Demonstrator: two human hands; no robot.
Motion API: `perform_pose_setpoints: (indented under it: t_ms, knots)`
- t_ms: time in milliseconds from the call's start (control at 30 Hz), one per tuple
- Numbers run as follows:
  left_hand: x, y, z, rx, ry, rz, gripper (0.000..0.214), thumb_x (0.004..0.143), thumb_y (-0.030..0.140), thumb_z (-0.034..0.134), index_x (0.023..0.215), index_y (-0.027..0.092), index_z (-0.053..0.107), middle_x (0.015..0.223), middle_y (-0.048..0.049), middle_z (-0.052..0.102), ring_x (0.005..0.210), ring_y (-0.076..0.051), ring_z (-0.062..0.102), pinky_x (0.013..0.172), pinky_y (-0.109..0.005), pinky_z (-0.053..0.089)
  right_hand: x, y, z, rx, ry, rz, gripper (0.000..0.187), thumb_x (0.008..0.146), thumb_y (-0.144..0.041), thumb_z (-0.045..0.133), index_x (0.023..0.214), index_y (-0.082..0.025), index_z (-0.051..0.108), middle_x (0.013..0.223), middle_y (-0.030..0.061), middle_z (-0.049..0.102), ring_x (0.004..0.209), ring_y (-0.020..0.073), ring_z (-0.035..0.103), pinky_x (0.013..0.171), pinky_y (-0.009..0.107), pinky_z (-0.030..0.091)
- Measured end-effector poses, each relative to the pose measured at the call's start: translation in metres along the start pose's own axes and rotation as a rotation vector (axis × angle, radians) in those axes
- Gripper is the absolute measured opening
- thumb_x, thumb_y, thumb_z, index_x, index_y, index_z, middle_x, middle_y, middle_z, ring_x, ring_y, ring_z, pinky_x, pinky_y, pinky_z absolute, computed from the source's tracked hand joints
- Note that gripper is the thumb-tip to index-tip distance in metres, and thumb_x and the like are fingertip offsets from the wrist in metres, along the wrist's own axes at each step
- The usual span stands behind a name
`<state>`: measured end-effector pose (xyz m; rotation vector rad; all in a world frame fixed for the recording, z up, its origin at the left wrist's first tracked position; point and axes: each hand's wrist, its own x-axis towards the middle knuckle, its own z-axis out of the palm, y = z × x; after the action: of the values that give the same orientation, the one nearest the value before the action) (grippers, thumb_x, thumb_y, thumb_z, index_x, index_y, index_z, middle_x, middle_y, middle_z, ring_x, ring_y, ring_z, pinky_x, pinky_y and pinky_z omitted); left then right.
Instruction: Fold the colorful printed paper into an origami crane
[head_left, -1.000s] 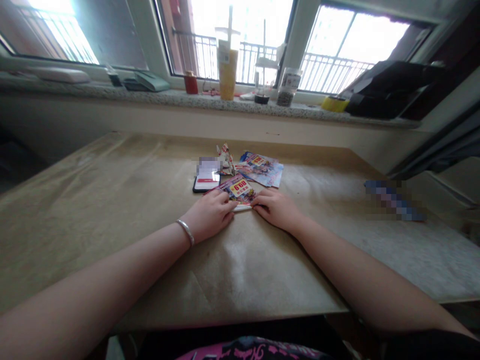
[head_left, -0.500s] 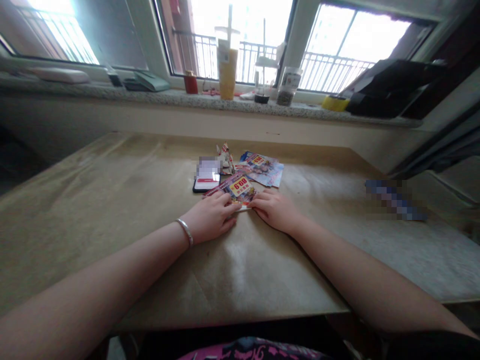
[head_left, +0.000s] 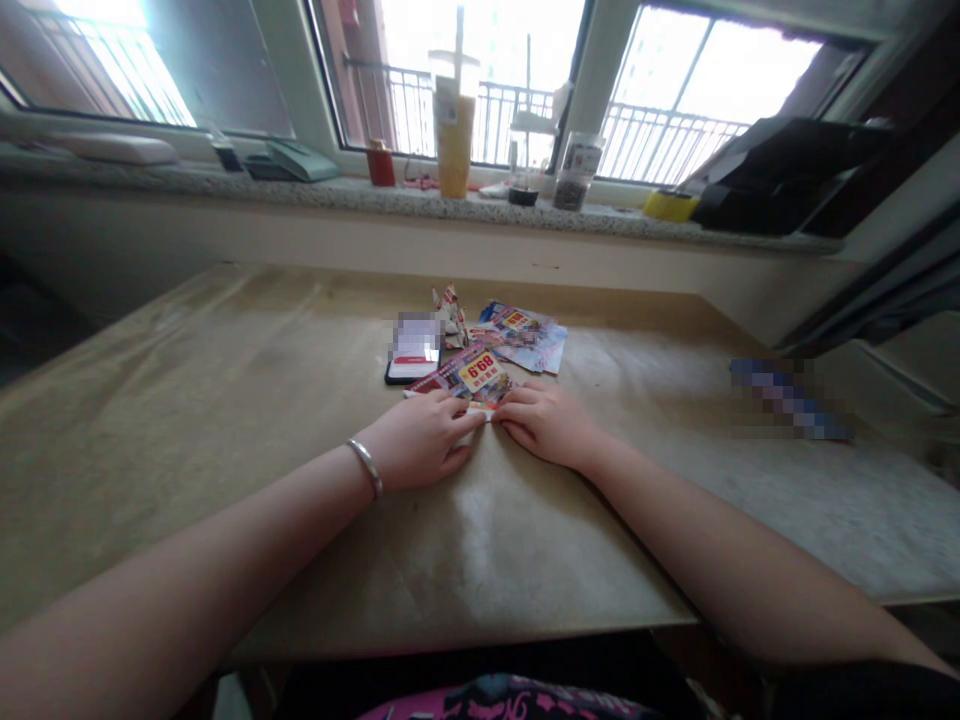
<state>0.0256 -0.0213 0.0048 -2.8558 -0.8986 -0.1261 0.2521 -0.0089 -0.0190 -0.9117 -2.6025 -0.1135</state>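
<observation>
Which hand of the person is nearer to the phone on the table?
Left. The left hand is on the near side of the phone, at the printed paper; the right hand is at the paper too, but farther to the right.

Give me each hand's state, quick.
Left hand: resting on the printed leaflet; grip cannot be told.
Right hand: curled at the leaflet's near edge; grip cannot be told.

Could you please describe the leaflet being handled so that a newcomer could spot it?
On the tan table below the windows, the left hand and right hand are close together. Both touch the leaflet, colourful with a yellow box; the similar leaflets behind it lie untouched.
</observation>
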Motion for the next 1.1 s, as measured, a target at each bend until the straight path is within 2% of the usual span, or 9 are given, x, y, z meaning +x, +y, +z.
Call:
perform_pose_setpoints:
  t_ms: [200,533,1100]
  knots:
    - [0.001,0.0,-0.001,0.023,0.002,0.014,0.036,0.087,0.029,0.048,0.12,0.018,0.057,0.101,-0.012,0.063,0.092,-0.026,0.058,0.082,-0.04,0.048,0.0,-0.001,-0.002,0.038,-0.008,0.005,0.023,0.085,-0.017,0.05,0.097,-0.021,0.07,0.096,0.0051,0.068,0.089,0.018,0.057,0.079,0.029,0.044]
    - [0.001,0.002,-0.003,0.021,-0.062,-0.006,0.038,0.086,0.029,0.047,0.122,0.017,0.055,0.104,-0.0134,0.061,0.095,-0.027,0.058,0.081,-0.041,0.049,0.002,0.0,-0.003,-0.042,-0.06,-0.012,0.025,0.084,-0.017,0.049,0.098,-0.022,0.068,0.099,0.0054,0.066,0.088,0.0188,0.054,0.075,0.03,0.042]
    - [0.0,-0.001,0.002,0.064,-0.021,0.036,0.036,0.087,0.029,0.047,0.12,0.018,0.056,0.103,-0.0131,0.06,0.093,-0.027,0.057,0.079,-0.04,0.049,0.001,0.003,-0.017,-0.079,-0.138,0.064,0.024,0.088,-0.022,0.047,0.091,-0.023,0.071,0.101,0.0043,0.067,0.09,0.018,0.058,0.075,0.028,0.04]
